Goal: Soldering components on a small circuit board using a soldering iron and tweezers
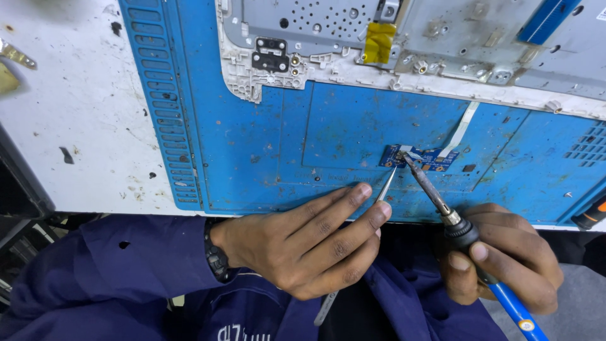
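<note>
1. Where the blue mat nears its front edge, a small blue circuit board lies flat on it, right of centre, with a white ribbon cable running up from it to the grey laptop chassis.
2. The soldering iron has its tip on the board's left end; beside it the point of the metal tweezers meets the same spot.
3. The right hand is closed round the iron's black collar and blue handle, below the mat's front edge.
4. The left hand pinches the tweezers between its fingers, fingertips resting on the mat's front edge, a dark watch at the wrist.
5. Open mat lies left of the board, up to the ribbed strip along the mat's left edge; little mat remains between the board and the front edge.
6. The chassis covers the mat's far side, with a yellow tape patch and a black hinge bracket near its lower edge.
7. The white, stained worktop shows left of the mat.
8. An orange-and-black tool handle enters at the right edge of view.
</note>
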